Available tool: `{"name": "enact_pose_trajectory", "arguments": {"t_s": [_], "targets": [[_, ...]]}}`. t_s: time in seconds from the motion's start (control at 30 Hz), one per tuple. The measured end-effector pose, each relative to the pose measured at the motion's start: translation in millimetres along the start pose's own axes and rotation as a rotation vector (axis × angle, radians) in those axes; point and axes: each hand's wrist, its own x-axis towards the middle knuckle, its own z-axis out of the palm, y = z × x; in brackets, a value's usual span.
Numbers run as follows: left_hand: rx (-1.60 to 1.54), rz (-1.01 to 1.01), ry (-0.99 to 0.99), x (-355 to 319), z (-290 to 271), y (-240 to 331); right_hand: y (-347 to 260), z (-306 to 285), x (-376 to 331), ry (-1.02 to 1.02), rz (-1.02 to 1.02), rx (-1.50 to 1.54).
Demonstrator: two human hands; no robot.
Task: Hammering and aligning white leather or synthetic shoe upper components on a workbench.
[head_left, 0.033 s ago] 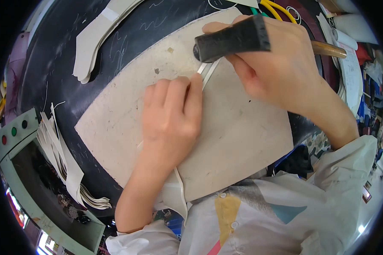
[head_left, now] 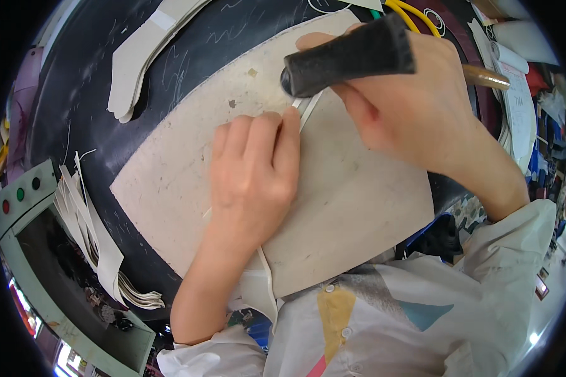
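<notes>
My right hand (head_left: 415, 100) is wrapped round a hammer with a black head (head_left: 352, 60); its wooden handle (head_left: 487, 76) sticks out past the hand. The small end of the head is over a narrow white strip (head_left: 307, 112), at or close to it; actual contact I cannot make out. My left hand (head_left: 255, 166) is closed, fingertips pressing the strip onto a pale board (head_left: 352, 207). Most of the strip is hidden under this hand. A white piece with a raised edge (head_left: 261, 286) comes out below my left wrist and hangs over the board's near edge.
Stacked white cut pieces (head_left: 135, 66) lie on the black tabletop (head_left: 82, 119) at far left. More white strips (head_left: 97, 245) are bundled beside a pale green machine frame (head_left: 28, 213) with buttons. Yellow-handled scissors (head_left: 415, 16) and papers (head_left: 519, 107) are at the far right.
The hammer head has tilted and its small end has dropped slightly towards the white strip. My left hand keeps its place.
</notes>
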Motion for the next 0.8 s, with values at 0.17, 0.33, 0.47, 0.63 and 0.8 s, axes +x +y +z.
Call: {"name": "enact_pose_trajectory", "arguments": {"t_s": [0.17, 0.33, 0.47, 0.63, 0.8], "targets": [[-0.081, -0.089, -0.011, -7, -7, 1, 3, 4, -4, -0.039, -0.01, -0.032], [-0.158, -0.273, 0.027, -13, -9, 5, -15, 6, -7, -0.044, -0.025, -0.004], [0.033, -0.049, 0.03, -18, -13, 0, -9, 6, -5, -0.057, -0.01, -0.011], [0.003, -0.064, 0.005, -24, -13, 6, -22, 6, -8, -0.077, -0.014, -0.002], [0.097, -0.002, 0.027, -28, -12, 12, -24, 3, -1, -0.062, -0.027, -0.007]]}}
